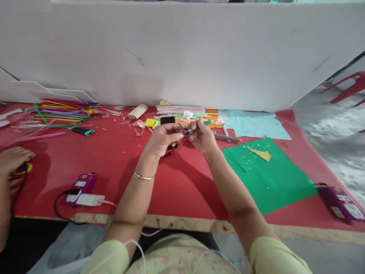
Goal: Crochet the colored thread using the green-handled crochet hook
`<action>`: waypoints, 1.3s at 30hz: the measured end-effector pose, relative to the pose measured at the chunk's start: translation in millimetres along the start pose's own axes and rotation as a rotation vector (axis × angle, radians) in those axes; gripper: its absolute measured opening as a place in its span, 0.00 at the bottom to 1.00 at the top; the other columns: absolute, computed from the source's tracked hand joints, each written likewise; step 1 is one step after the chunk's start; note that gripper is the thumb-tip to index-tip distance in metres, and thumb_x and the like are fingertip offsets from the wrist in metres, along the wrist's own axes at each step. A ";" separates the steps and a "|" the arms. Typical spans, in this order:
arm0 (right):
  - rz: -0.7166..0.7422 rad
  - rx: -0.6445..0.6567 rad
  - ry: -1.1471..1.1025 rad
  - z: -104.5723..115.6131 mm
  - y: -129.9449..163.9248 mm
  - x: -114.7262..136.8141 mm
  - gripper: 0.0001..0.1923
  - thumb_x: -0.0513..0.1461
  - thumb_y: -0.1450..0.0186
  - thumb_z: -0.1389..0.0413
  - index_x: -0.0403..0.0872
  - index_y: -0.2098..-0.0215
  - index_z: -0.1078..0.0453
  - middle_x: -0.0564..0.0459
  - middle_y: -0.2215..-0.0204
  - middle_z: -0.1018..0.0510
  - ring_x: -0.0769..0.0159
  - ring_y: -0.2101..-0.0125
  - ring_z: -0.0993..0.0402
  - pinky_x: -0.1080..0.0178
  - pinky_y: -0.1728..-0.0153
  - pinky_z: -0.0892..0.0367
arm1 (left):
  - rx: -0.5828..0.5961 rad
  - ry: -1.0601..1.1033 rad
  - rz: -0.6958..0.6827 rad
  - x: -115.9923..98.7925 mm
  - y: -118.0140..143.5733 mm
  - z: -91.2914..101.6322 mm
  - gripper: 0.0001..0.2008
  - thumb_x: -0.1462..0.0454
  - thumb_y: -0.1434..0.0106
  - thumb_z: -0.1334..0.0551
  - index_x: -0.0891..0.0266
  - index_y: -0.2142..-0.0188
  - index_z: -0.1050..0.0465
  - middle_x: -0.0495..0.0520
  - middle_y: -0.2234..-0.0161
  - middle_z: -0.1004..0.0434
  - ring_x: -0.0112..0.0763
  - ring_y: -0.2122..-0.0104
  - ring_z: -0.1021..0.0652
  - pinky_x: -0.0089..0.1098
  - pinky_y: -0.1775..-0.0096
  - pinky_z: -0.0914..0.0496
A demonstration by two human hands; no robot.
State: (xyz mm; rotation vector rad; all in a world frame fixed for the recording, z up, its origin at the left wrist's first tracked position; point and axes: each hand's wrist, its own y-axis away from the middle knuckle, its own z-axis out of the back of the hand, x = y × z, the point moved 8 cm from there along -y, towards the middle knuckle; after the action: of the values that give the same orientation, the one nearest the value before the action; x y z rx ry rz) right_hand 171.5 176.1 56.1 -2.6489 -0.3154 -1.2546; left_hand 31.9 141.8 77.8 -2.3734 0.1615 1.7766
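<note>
Above the middle of the red table, my left hand (pixel 165 137) is closed, thumb and forefinger pinching a small blue piece (pixel 187 133) with thin wires. What exactly the piece is, I cannot make out. My right hand (pixel 203 138) is wrapped round a screwdriver with a green handle (pixel 207 122). Its thin metal shaft points left and its tip meets the blue piece between my hands. Behind my left hand lies a black phone-like object (pixel 167 120), partly covered by the fingers. A thin dark wire (pixel 235 161) trails to the right of my right hand.
A green sheet (pixel 273 182) and a light blue sheet (pixel 256 123) lie right. Purple power boxes (pixel 90 182) sit near the front edge on both sides. Colourful sticks (pixel 62 112), a cutter (pixel 81 131) and a cardboard tube (pixel 138 111) lie left. Another person's hand (pixel 14 160) rests far left.
</note>
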 end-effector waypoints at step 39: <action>0.075 0.025 0.170 -1.9 3.6 13.6 0.33 0.63 0.31 0.38 0.46 0.76 0.29 0.58 0.78 0.26 0.77 0.84 0.30 0.72 0.84 0.34 | -0.050 -0.024 0.073 -2.8 5.2 0.6 0.14 0.64 0.51 0.22 0.63 0.63 0.12 0.49 0.76 0.23 0.20 0.81 0.32 0.27 0.77 0.40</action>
State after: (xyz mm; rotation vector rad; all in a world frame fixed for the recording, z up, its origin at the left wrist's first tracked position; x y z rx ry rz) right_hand 179.5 173.7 67.6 -2.4870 -0.2025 -1.4297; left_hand 29.6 136.8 79.9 -2.4086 0.2054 1.8622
